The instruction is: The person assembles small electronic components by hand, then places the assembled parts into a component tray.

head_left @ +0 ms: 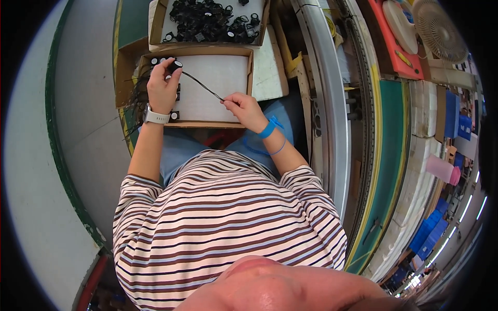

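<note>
My left hand (162, 92) pinches a small black cooling-fan-like part (176, 66) with a round white label, over the left side of a shallow cardboard box (207, 124). From that part a thin black cable (199, 83) runs to the right, stretched nearly straight. Thumb and fingers of my right hand (246, 109) are closed on its far end, above the box's right side. Similar black parts (174, 115) stand along the box's left side, partly hidden by my left hand, their wires (137, 98) hanging over the left edge. White sheet (207, 103) lines the rest of the box.
Beyond the near box, another cardboard box (207, 45) contains a tangled heap of black wired parts (207, 20). A metal conveyor rail (337, 119) runs along my right. Farther right are a fan (438, 31), a red tray (397, 52) and a pink bottle (442, 169).
</note>
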Demonstrator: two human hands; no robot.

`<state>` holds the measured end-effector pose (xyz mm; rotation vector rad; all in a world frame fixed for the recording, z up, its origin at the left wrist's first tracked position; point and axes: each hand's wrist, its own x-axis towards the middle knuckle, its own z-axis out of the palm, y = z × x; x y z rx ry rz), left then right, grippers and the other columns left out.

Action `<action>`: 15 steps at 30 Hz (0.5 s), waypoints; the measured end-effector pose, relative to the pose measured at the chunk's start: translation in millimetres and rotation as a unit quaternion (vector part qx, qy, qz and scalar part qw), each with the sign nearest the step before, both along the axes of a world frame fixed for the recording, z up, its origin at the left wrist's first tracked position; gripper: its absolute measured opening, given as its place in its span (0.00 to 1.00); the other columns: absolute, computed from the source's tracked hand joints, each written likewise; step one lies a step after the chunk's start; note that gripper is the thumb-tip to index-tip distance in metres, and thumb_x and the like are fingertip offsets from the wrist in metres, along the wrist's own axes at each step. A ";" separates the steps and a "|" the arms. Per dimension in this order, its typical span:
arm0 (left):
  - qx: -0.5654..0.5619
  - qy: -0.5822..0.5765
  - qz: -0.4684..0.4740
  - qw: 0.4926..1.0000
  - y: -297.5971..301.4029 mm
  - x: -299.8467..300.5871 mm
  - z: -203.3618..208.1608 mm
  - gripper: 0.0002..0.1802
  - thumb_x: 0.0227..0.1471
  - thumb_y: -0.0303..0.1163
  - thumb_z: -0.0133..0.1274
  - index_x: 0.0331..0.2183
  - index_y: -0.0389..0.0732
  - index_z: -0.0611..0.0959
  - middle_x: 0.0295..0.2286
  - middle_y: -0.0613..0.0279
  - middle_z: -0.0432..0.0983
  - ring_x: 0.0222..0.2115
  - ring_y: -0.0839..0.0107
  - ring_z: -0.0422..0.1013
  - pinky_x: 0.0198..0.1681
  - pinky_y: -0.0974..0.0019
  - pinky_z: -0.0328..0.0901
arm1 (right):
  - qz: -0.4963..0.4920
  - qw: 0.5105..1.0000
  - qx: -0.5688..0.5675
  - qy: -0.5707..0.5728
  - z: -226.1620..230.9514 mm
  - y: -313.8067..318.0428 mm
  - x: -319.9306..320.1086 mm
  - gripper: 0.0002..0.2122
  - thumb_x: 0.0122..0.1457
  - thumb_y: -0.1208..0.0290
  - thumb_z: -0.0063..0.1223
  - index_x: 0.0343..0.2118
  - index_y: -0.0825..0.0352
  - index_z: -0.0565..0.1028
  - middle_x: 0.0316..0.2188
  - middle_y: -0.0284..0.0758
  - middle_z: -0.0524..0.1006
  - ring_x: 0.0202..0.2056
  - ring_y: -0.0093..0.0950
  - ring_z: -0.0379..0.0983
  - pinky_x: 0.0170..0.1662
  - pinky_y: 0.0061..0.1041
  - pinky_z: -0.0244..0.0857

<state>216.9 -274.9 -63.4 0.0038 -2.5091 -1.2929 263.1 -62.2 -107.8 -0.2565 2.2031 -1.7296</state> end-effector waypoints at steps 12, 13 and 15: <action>-0.030 -0.094 -0.198 0.975 50.6 55.8 -23.1 0.14 0.40 0.26 0.51 0.34 0.36 0.73 0.26 0.53 0.69 0.24 0.62 0.68 0.24 0.68 0.64 | -0.151 0.746 -0.585 -0.280 13.2 15.8 -31.9 0.09 0.54 0.70 0.40 0.33 0.71 0.68 0.16 0.26 0.63 0.16 0.15 0.56 0.24 0.15 0.57; -0.009 -0.115 -0.212 0.970 56.6 62.0 -17.4 0.14 0.40 0.25 0.51 0.35 0.35 0.73 0.26 0.53 0.68 0.24 0.62 0.68 0.25 0.69 0.64 | -0.154 0.747 -0.585 -0.276 6.2 14.7 -32.8 0.09 0.54 0.70 0.40 0.33 0.71 0.68 0.16 0.26 0.63 0.16 0.15 0.56 0.24 0.15 0.57; 0.021 -0.137 -0.217 0.966 61.7 63.7 -9.0 0.15 0.41 0.26 0.51 0.35 0.35 0.73 0.26 0.54 0.68 0.24 0.64 0.68 0.26 0.70 0.64 | -0.251 0.845 -0.425 -0.204 -8.6 10.7 -32.5 0.09 0.54 0.71 0.42 0.32 0.71 0.69 0.16 0.26 0.64 0.16 0.15 0.56 0.24 0.15 0.57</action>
